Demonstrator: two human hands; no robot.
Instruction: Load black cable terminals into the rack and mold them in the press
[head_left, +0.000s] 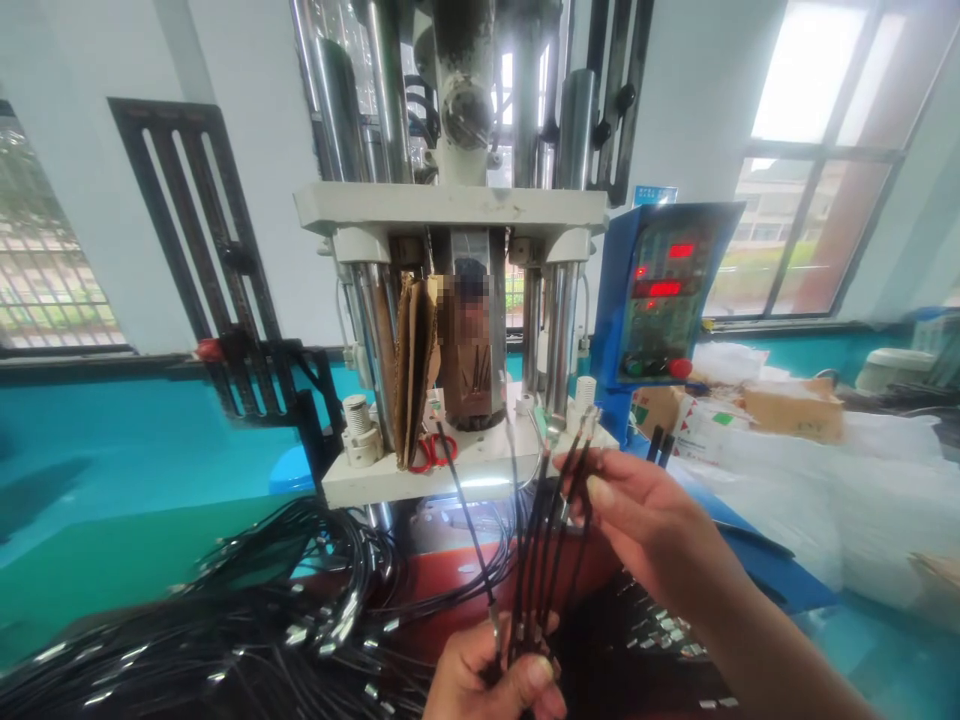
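Black cables [534, 550] rise from the left grip [499, 675].

The reddish-brown surface [442, 570] is covered at the left by a tangled heap of black cables [247, 645], with shiny ends seen among them. At the right, small shiny pieces [667, 625], too blurred to identify, are scattered over a dark area. On the machine's white plate [484, 455], red-handled scissors [432, 452] are laid beside upright cardboard [416, 380].
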